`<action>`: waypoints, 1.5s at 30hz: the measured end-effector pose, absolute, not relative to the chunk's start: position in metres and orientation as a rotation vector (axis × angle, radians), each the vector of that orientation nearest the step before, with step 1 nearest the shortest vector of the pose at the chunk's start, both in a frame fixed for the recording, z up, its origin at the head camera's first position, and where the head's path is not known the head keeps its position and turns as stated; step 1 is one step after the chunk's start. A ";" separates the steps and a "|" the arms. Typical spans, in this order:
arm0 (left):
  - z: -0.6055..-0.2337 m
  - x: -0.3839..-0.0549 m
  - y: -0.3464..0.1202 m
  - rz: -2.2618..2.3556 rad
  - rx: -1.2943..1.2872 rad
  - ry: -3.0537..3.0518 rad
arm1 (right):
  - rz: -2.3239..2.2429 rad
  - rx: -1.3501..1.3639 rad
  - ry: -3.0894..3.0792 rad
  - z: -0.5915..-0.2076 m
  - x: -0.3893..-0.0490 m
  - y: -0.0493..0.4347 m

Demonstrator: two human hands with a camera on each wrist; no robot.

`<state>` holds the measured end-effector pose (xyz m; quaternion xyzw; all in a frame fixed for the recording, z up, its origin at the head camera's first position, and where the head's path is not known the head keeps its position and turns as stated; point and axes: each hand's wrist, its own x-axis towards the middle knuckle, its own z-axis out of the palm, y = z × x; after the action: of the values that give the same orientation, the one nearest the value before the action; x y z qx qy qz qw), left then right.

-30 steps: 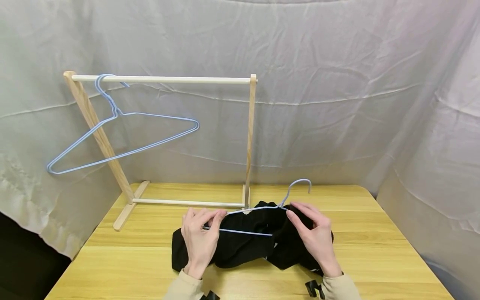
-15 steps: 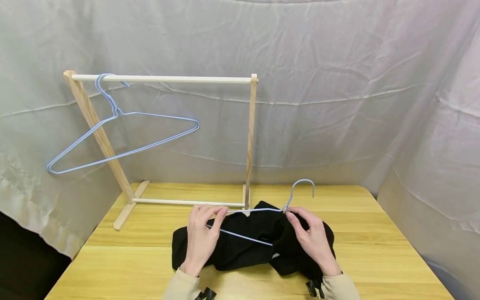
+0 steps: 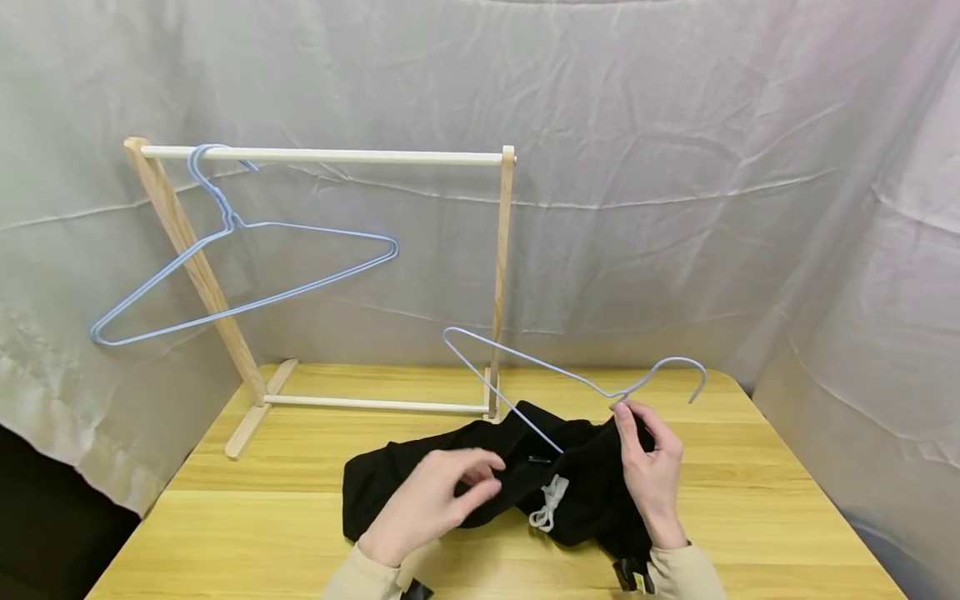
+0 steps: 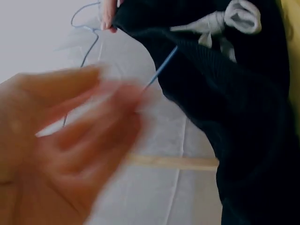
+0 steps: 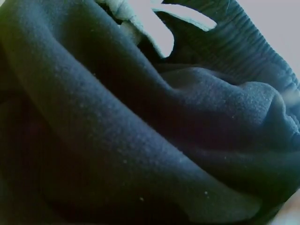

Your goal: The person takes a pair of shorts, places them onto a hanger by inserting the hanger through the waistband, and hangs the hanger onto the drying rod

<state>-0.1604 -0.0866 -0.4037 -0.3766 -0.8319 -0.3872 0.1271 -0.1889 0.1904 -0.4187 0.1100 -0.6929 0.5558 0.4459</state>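
Note:
Black drawstring pants [image 3: 600, 500] lie bunched on the table, with a pale drawstring bow [image 3: 550, 503] at the ribbed waistband. A light-blue wire hanger [image 3: 536, 360] slants up out of the waist opening; its right part is hidden inside the cloth. My right hand [image 3: 651, 467] pinches the waistband together with the hanger just below its hook. My left hand [image 3: 431, 504] hovers over the left part of the pants, holding nothing, its fingers loosely bent. In the left wrist view the left hand [image 4: 70, 145] is blurred beside the hanger's lower bar [image 4: 161, 68].
A wooden rack [image 3: 322, 156] stands at the back left of the table [image 3: 750, 500]. Blue hangers [image 3: 161, 273] hang at the left of its rail. Grey cloth [image 3: 675, 167] covers the wall behind.
My left hand has let go of the hanger and come down toward me. The hanger's left end has swung up and its hook has moved right. The drawstring bow has come into sight.

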 end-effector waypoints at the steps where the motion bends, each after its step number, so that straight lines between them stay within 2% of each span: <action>1: -0.404 -0.159 -0.086 -1.100 -1.107 -2.540 | 1.374 0.255 -1.716 -0.419 -0.189 0.191; 9: -0.410 -0.152 -0.087 -0.865 -1.114 -2.826 | 1.369 0.208 -1.715 -0.412 -0.186 0.188; 17: -0.411 -0.144 -0.094 -0.663 -0.994 -2.910 | 1.386 0.195 -1.697 -0.412 -0.187 0.187; 26: -0.417 -0.151 -0.098 -0.275 -0.852 -2.852 | 1.369 0.158 -1.654 -0.412 -0.188 0.189; 34: -0.418 -0.152 -0.100 -0.316 -0.883 -2.674 | 1.353 0.148 -1.647 -0.413 -0.189 0.190; 41: -0.423 -0.158 -0.111 -0.460 -0.916 -2.812 | 1.375 0.160 -1.645 -0.413 -0.187 0.191; 45: -0.424 -0.163 -0.118 -0.653 -0.832 -2.984 | 1.396 0.194 -1.641 -0.413 -0.186 0.192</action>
<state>-0.1627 -0.1179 -0.4240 -0.2627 -0.9425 -0.2063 -0.0119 -0.1859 0.1919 -0.4128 0.0794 -0.6696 0.5698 0.4698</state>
